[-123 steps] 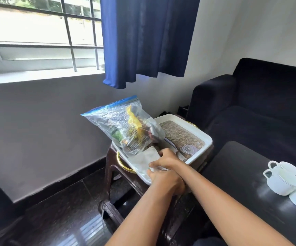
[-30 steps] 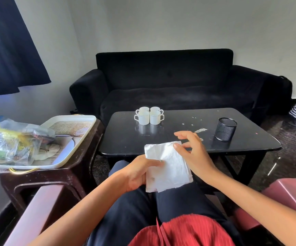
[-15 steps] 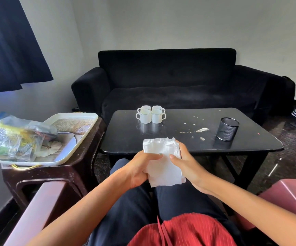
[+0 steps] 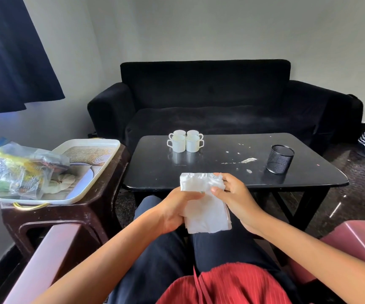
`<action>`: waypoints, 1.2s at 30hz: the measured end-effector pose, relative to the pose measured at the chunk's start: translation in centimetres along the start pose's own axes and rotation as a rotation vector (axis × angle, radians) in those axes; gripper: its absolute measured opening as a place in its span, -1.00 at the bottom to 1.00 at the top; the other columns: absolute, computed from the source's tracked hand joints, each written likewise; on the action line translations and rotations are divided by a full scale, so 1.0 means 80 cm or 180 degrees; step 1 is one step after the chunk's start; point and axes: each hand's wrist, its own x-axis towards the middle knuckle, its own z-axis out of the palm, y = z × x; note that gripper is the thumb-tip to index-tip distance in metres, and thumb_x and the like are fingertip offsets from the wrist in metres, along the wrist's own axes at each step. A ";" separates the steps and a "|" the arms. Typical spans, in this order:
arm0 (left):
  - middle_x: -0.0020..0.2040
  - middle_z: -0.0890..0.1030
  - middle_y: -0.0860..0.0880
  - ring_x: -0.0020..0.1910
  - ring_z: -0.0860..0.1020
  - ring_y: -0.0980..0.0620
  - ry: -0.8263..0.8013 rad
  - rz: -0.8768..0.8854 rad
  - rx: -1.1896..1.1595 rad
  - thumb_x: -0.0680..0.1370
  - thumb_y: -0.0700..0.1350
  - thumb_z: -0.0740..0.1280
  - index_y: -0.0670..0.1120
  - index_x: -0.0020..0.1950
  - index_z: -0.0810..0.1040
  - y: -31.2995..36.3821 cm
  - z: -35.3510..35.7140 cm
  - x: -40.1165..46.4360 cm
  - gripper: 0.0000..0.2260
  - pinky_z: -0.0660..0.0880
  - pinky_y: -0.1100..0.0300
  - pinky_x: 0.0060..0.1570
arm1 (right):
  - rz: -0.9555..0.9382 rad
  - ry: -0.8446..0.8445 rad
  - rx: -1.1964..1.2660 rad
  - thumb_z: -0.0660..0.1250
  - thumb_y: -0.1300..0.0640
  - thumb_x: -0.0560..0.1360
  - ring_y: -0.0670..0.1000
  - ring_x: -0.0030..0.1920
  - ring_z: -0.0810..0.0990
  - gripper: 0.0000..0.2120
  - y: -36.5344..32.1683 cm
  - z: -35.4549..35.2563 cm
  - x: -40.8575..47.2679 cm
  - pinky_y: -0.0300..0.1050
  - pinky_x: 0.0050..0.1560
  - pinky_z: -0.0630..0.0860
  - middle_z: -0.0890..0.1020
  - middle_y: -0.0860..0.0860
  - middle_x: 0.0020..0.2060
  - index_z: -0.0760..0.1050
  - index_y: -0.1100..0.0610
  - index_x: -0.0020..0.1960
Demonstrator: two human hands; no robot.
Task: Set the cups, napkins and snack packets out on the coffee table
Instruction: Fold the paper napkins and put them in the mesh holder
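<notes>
A stack of white napkins [image 4: 205, 207] is held over my lap, just in front of the black coffee table [image 4: 221, 172]. My left hand [image 4: 177, 207] grips its left edge. My right hand [image 4: 236, 196] pinches the top right corner between thumb and fingers. Several white cups [image 4: 185, 141] stand bunched together at the table's far left. A clear zip bag of snack packets [image 4: 12, 170] lies on the white tray [image 4: 102, 163] at my left.
The tray rests on a dark brown stool [image 4: 72, 213] beside the table. A black mesh pen holder [image 4: 279, 159] and some white crumbs [image 4: 248, 160] are on the table's right half. A black sofa [image 4: 210, 102] stands behind it. Pink chair arms flank my legs.
Since four seconds ago I turned from the tray to the table with the napkins. In the last second my right hand closed onto the stack's top right corner.
</notes>
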 end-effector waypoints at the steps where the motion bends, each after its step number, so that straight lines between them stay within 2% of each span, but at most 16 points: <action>1: -0.03 0.70 -0.10 -0.11 0.67 -0.01 -0.0016 0.0013 -0.0004 0.54 -0.25 0.28 -0.11 0.10 0.61 0.000 0.002 0.000 -0.81 0.61 0.15 -0.19 | 0.0006 0.0017 0.0009 0.29 0.27 0.53 0.06 0.06 0.64 -0.81 0.000 -0.001 0.000 -0.10 0.05 0.56 0.68 0.04 -0.02 0.50 0.13 0.13; 3: 0.06 0.67 -0.14 -0.04 0.65 -0.05 0.0000 0.0042 -0.0010 0.55 -0.25 0.28 -0.14 0.17 0.58 -0.001 0.006 -0.001 -0.78 0.60 0.11 -0.09 | 0.0009 0.0030 -0.0024 0.30 0.26 0.52 0.21 0.04 0.62 -0.88 -0.001 -0.002 0.000 0.10 0.09 0.54 0.67 0.19 -0.04 0.50 0.24 0.05; 5: 0.11 0.65 -0.17 0.00 0.63 -0.09 0.0058 0.0053 -0.0025 0.55 -0.25 0.29 -0.15 0.21 0.56 -0.002 0.009 -0.001 -0.75 0.58 0.08 -0.05 | 0.0017 0.0044 -0.0079 0.32 0.26 0.51 0.32 -0.01 0.59 -0.85 -0.001 -0.003 0.001 0.22 0.11 0.50 0.63 0.33 -0.05 0.47 0.36 -0.01; 6: 0.11 0.65 -0.17 0.00 0.63 -0.09 0.0085 0.0052 -0.0032 0.54 -0.24 0.29 -0.15 0.22 0.56 -0.003 0.010 0.000 -0.75 0.58 0.08 -0.05 | 0.0029 0.0064 -0.0071 0.33 0.25 0.50 0.31 -0.10 0.58 -0.82 -0.001 -0.002 0.000 0.19 0.04 0.50 0.60 0.37 -0.10 0.45 0.40 -0.04; 8: 0.10 0.66 -0.16 -0.01 0.64 -0.08 0.0129 0.0049 -0.0029 0.54 -0.23 0.31 -0.15 0.22 0.56 -0.004 0.011 0.000 -0.74 0.58 0.08 -0.08 | 0.0061 0.0103 -0.0070 0.34 0.25 0.49 0.12 -0.20 0.49 -0.75 -0.003 -0.001 -0.001 0.05 -0.07 0.42 0.52 0.41 -0.20 0.40 0.46 -0.08; 11: 0.10 0.66 -0.17 0.01 0.63 -0.12 0.0230 0.0056 -0.0025 0.52 -0.23 0.32 -0.12 0.22 0.56 -0.006 0.009 0.003 -0.73 0.59 0.06 -0.13 | 0.0088 0.0195 -0.0040 0.34 0.27 0.48 0.05 -0.21 0.41 -0.74 -0.001 -0.001 0.002 -0.04 -0.14 0.32 0.48 0.20 -0.29 0.37 0.48 -0.12; 13: 0.08 0.67 -0.15 0.00 0.64 -0.13 0.0326 0.0073 0.0039 0.51 -0.25 0.32 -0.09 0.21 0.56 -0.007 0.006 0.005 -0.72 0.60 0.04 -0.20 | 0.0133 0.0302 0.0074 0.32 0.30 0.49 0.06 -0.20 0.42 -0.77 0.000 -0.003 0.004 -0.06 -0.16 0.32 0.48 0.19 -0.28 0.38 0.49 -0.09; 15: 0.06 0.68 -0.13 0.00 0.65 -0.14 0.0400 0.0110 0.0103 0.50 -0.28 0.32 -0.11 0.20 0.58 -0.008 0.002 0.007 -0.72 0.62 0.04 -0.19 | 0.0207 0.0330 0.0251 0.32 0.31 0.49 0.07 -0.17 0.49 -0.80 0.001 -0.003 0.006 -0.03 -0.14 0.39 0.53 0.32 -0.22 0.42 0.47 -0.02; 16: 0.06 0.68 -0.13 0.00 0.65 -0.14 0.0429 0.0132 0.0099 0.50 -0.28 0.32 -0.11 0.19 0.59 -0.009 0.001 0.007 -0.73 0.62 0.03 -0.16 | 0.0273 0.0294 0.0368 0.33 0.29 0.49 0.09 -0.15 0.55 -0.81 -0.001 -0.003 0.005 0.00 -0.12 0.45 0.58 0.31 -0.15 0.45 0.42 0.01; 19: 0.02 0.70 -0.12 -0.09 0.68 -0.09 0.0440 0.0217 0.0017 0.51 -0.28 0.33 -0.10 0.10 0.63 -0.007 0.000 0.008 -0.78 0.63 0.05 -0.21 | 0.0629 0.0005 0.0825 0.39 0.20 0.47 0.06 -0.08 0.68 -0.77 -0.004 -0.004 0.006 -0.01 -0.13 0.61 0.68 0.12 -0.05 0.52 0.24 0.09; 22: -0.03 0.71 -0.10 -0.15 0.69 -0.05 0.0464 0.0295 -0.0033 0.51 -0.27 0.32 -0.08 0.07 0.64 -0.006 0.000 0.007 -0.80 0.60 0.10 -0.29 | 0.0892 -0.0343 0.0870 0.40 0.21 0.45 0.07 -0.06 0.69 -0.78 -0.002 -0.005 0.003 -0.05 -0.24 0.62 0.69 0.12 -0.03 0.56 0.19 0.10; 24: -0.02 0.71 -0.11 -0.14 0.69 -0.06 0.0515 0.0315 0.0005 0.51 -0.25 0.33 -0.09 0.09 0.63 -0.005 0.000 0.007 -0.80 0.60 0.10 -0.30 | 0.0884 -0.0305 0.0645 0.38 0.24 0.46 0.09 -0.07 0.68 -0.82 -0.001 -0.005 0.002 -0.04 -0.21 0.61 0.69 0.16 -0.05 0.58 0.23 0.06; 28: -0.04 0.70 -0.12 -0.19 0.68 -0.04 0.0660 0.0277 0.0072 0.53 -0.22 0.32 -0.14 0.10 0.62 -0.003 -0.001 0.010 -0.83 0.57 0.16 -0.34 | 0.0694 0.0122 0.0288 0.41 0.26 0.45 0.10 -0.15 0.66 -0.96 -0.003 -0.010 0.008 0.03 -0.12 0.57 0.68 0.15 -0.15 0.58 0.23 -0.13; 31: -0.06 0.71 -0.13 -0.16 0.70 -0.05 0.0665 0.0324 0.0096 0.55 -0.25 0.30 -0.16 0.07 0.62 0.002 0.000 0.014 -0.85 0.59 0.19 -0.31 | 0.0586 0.0267 0.0216 0.43 0.27 0.43 0.09 -0.19 0.66 -0.94 -0.007 -0.019 0.017 0.04 -0.10 0.57 0.68 0.13 -0.23 0.56 0.22 -0.20; 33: -0.09 0.72 -0.13 -0.21 0.70 -0.04 0.0759 0.0406 0.0116 0.53 -0.28 0.31 -0.19 0.01 0.62 0.009 0.003 0.022 -0.88 0.59 0.20 -0.33 | 0.0586 0.0278 0.0236 0.42 0.27 0.43 0.12 -0.17 0.65 -0.95 -0.013 -0.028 0.027 0.06 -0.07 0.56 0.67 0.15 -0.20 0.56 0.24 -0.18; 36: -0.18 0.71 -0.12 -0.30 0.68 0.01 0.0876 0.0488 0.0143 0.48 -0.32 0.35 -0.21 -0.07 0.63 0.022 0.016 0.039 -0.91 0.59 0.22 -0.34 | 0.0615 0.0099 0.0270 0.38 0.28 0.46 0.19 -0.04 0.65 -0.84 -0.026 -0.045 0.041 0.13 0.04 0.55 0.67 0.21 -0.06 0.57 0.32 0.02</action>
